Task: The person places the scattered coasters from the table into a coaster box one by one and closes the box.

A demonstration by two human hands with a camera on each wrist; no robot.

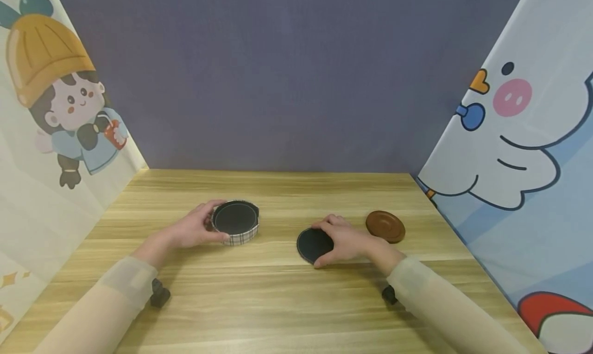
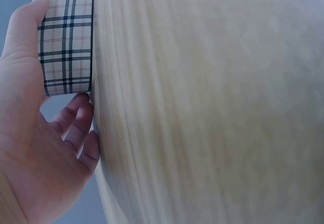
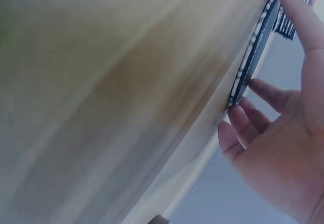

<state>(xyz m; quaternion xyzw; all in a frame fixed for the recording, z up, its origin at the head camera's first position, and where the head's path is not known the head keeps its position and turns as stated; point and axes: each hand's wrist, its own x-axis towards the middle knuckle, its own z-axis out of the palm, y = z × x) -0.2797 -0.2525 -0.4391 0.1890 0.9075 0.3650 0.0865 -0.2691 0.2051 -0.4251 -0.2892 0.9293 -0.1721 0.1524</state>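
Observation:
In the head view, my left hand grips the side of a low round plaid holder, its thumb in front and fingers behind. A black round coaster fills the holder's top. The left wrist view shows the thumb along the plaid wall, with some fingers curled by the tabletop. To the right, my right hand holds another black coaster by its rim, thumb and fingers at opposite edges. That coaster lies flat or nearly flat on the table; whether its edge is raised I cannot tell.
A brown round coaster lies on the wooden table, just beyond my right wrist. A dark grey wall stands behind the table. Cartoon-printed panels border it left and right.

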